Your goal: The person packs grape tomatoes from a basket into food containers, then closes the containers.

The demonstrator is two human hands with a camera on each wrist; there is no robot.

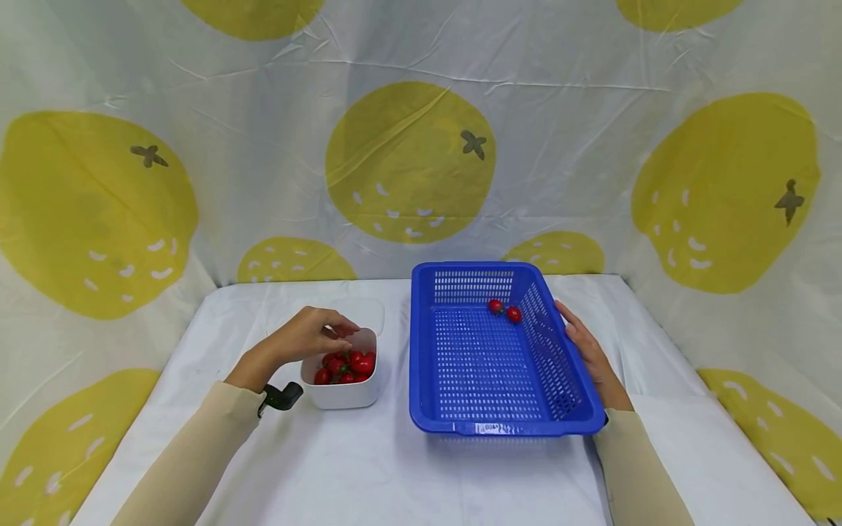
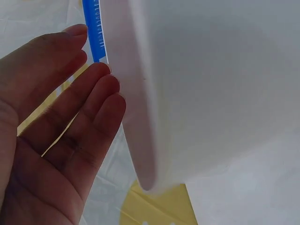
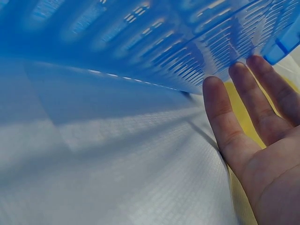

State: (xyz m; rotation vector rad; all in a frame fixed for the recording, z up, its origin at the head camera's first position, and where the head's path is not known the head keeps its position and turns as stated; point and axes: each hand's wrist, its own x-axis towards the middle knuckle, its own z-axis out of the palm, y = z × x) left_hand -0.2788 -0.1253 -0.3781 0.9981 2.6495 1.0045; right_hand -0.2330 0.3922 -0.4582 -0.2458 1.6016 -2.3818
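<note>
In the head view my left hand hovers over the left rim of a white square container with several cherry tomatoes inside. Nothing shows between its thumb and fingers. The left wrist view has the loosely bent fingers close to the container's rim, and the tomatoes are out of sight there. My right hand lies along the outer right side of a blue plastic basket. Its fingers are straight and their tips meet the slotted wall. Two cherry tomatoes lie in the basket's far right corner.
A pale, flat translucent lid lies behind the white container. White cloth covers the table, and a curtain printed with yellow fruit hangs at the back and sides.
</note>
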